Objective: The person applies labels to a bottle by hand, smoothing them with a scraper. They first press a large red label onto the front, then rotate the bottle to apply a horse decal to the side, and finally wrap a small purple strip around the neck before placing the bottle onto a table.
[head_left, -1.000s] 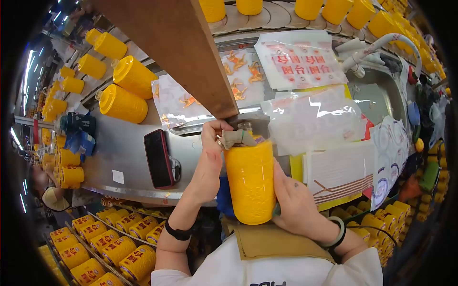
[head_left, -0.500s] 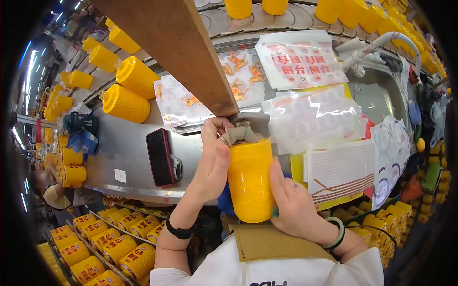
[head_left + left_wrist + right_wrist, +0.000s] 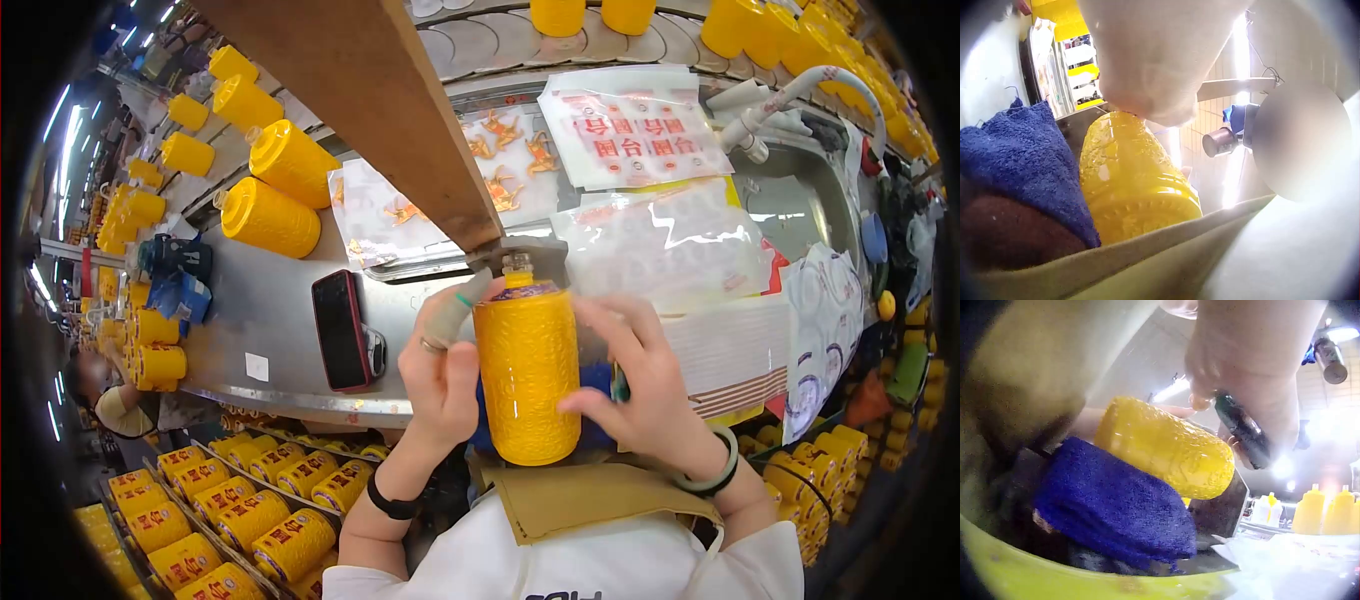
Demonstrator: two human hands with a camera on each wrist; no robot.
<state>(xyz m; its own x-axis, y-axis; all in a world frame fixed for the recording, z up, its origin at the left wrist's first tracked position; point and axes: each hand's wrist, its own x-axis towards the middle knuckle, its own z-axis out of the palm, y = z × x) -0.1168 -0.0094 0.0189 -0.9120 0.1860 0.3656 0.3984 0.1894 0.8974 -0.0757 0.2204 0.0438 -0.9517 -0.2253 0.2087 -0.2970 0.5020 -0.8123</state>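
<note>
A yellow embossed bottle [image 3: 527, 380] with a clear glass neck stands between my hands, over a blue towel [image 3: 1116, 506]. My left hand [image 3: 440, 375] is at its left side; the index finger wears a grey cover with a green band and lies by the bottle's shoulder. At the right side, my right hand [image 3: 640, 375] touches the bottle with its thumb, the fingers spread toward the upper part. A dark green, elongated object [image 3: 1241, 428] is tucked in the right hand's fingers; its kind is hidden. A purple-patterned band [image 3: 525, 292] circles the bottle's shoulder.
A wooden post [image 3: 400, 110] comes down just beyond the bottle. On the metal bench lie a phone [image 3: 342, 330], orange figure cutouts [image 3: 505, 190] and printed plastic sheets [image 3: 635, 125]. Two yellow bottles [image 3: 270, 215] stand left. Crates of yellow bottles [image 3: 225, 500] are below.
The left hand has drawn back from the bottle's neck, which now shows with the patterned band. The right fingers have spread and moved higher. The yellow bottles at the back have shifted along the conveyor.
</note>
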